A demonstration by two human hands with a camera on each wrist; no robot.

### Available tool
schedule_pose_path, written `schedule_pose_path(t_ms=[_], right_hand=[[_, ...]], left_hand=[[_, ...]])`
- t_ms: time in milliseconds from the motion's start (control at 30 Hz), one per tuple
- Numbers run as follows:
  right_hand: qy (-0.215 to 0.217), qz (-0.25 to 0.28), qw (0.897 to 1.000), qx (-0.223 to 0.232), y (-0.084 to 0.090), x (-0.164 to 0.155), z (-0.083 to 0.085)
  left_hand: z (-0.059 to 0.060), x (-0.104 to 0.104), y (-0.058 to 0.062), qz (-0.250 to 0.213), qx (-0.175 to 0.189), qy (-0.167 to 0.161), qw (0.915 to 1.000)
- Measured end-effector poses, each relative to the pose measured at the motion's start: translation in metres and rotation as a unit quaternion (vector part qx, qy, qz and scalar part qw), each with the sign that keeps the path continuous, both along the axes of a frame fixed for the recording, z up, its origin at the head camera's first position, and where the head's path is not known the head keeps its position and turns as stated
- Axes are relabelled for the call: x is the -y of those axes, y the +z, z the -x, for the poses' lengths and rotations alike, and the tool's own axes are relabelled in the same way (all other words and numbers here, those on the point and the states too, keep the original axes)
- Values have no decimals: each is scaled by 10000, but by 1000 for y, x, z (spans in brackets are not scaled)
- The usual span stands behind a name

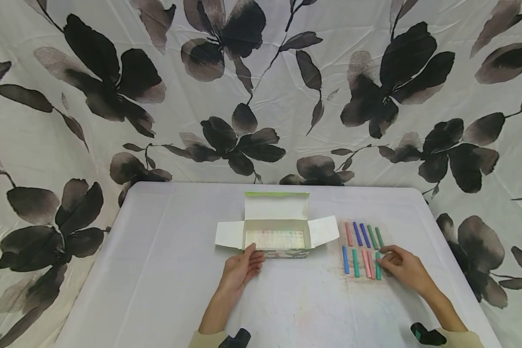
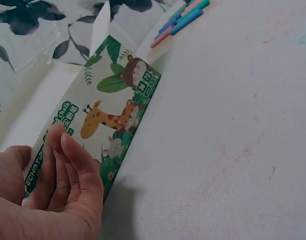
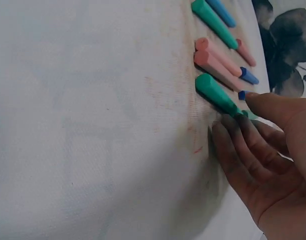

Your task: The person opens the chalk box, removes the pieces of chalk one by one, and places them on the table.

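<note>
An open chalk box (image 1: 285, 253) with a printed front stands at the table's middle, rows of pale chalk sticks (image 1: 280, 239) inside. My left hand (image 1: 242, 270) grips its near wall at the left, thumb at the rim and fingers against the outside. Giraffe and monkey pictures on that front (image 2: 105, 117) show in the left wrist view. To the box's right, coloured chalk sticks lie in two rows. My right hand (image 1: 402, 268) pinches the far end of the green chalk stick (image 1: 378, 267) at the near row's right end; fingertips partly hide that end.
The box's lid (image 1: 276, 207) stands up at the back, and its side flaps (image 1: 324, 231) spread outward. Pink chalk sticks (image 1: 367, 264) lie left of the green one, with blue ones (image 1: 361, 234) in the far row. Chalk dust marks the white tabletop (image 1: 169, 270). Floral cloth (image 1: 239, 96) hangs behind.
</note>
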State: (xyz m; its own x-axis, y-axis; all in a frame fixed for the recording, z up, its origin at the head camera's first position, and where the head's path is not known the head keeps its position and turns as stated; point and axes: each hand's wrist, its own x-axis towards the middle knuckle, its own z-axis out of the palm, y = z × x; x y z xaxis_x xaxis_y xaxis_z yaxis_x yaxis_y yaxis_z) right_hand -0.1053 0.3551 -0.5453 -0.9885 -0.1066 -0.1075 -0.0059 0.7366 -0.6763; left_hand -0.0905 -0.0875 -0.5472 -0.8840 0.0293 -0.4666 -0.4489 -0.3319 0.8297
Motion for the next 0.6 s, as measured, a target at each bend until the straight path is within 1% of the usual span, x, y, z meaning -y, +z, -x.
schedule_pose_path(t_ms=[267, 467, 600], right_hand=[[-248, 400, 9988, -111, 14, -4, 2], [-566, 832, 9944, -327, 24, -5, 7], [-717, 952, 9914, -543, 32, -5, 11]], left_hand=[[-2, 7, 9, 110, -32, -76, 9999], [-2, 15, 20, 227, -67, 92, 9997], [-1, 22, 29, 485, -55, 199, 9986]])
